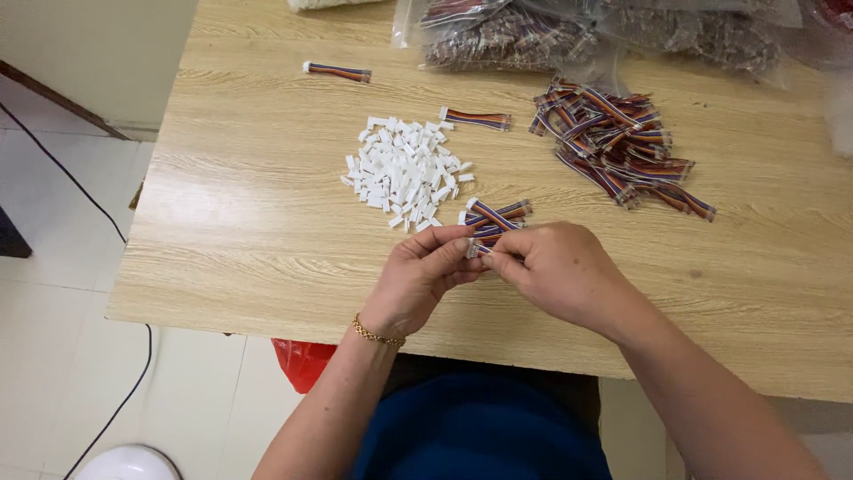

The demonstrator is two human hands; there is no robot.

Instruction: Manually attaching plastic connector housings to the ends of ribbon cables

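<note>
The person sits at a wooden table [267,267], and the two hands meet just over its near edge. The left hand [422,276] has its fingers curled in, thumb and forefinger pinched close on the end of a short bundle of striped wires [493,218]. The right hand [555,267] closes on the same end from the other side, fingertips narrow and touching those of the left hand. A small white piece seems to sit between the fingertips, but it is too hidden to tell. A gold bracelet [378,335] circles the left wrist.

The wire bundle runs away from the hands, up and to the right, so its long axis slants from the pinch toward the far side of the table. Its free end points away from the person; both hands are equally near the held end.

Just beyond the wire bundle, to its left, lies a heap of small white plastic plugs [404,171], nearer the left hand. Farther off to the right of the wire bundle sits a loose pile of striped wire pieces [613,147], nearer the right hand. One single wire piece [477,118] lies at the far side of the plugs, and another [337,71] lies well apart toward the far left. At the far edge of the table lie clear bags [524,36] of more wires.
</note>
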